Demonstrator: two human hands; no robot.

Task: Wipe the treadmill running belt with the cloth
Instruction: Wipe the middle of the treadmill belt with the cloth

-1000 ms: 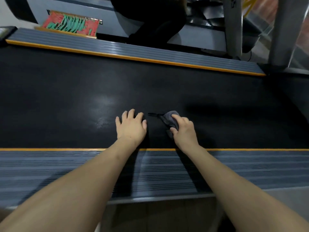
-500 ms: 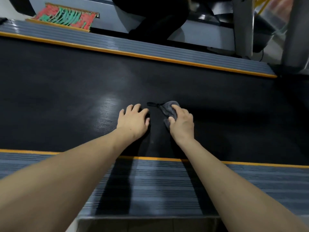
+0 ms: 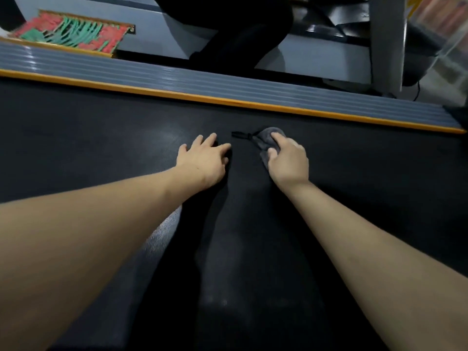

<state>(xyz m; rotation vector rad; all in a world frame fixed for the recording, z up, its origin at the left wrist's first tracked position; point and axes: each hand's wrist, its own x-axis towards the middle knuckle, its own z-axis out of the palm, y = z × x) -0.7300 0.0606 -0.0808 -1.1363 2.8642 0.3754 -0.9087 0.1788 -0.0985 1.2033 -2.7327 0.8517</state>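
Both bare forearms are reaching forward over the wide black textured running belt (image 3: 101, 148) of a treadmill, seen from a head-worn camera looking down. The right hand (image 3: 287, 160) is pressing a small crumpled grey cloth (image 3: 263, 143) against the belt, its fingers curling over the top of the fabric and the thumb pinching it from the near side, so the hand is grasping the cloth. A thin dark loop or tag (image 3: 240, 135) is sticking out from the cloth's left edge and lying flat on the belt. The cloth is sitting in the far half of the belt, near the orange-trimmed edge but not touching it.

The left hand (image 3: 203, 159) is resting palm down on the bare belt just beside the cloth, apart from it, with its fingers spread loosely and holding nothing.

Beyond the hands, a narrow orange strip (image 3: 228, 99) is bordering the belt's far side, and a ribbed grey side rail (image 3: 202, 84) is running alongside it. Further back, a grey machine housing (image 3: 141, 11) is carrying a blurred red and green label (image 3: 73, 34), and a grey upright post (image 3: 387, 41) is standing at the upper right. No containers are appearing anywhere in the view. A faint sheen is showing on the belt between the left forearm and the hand.
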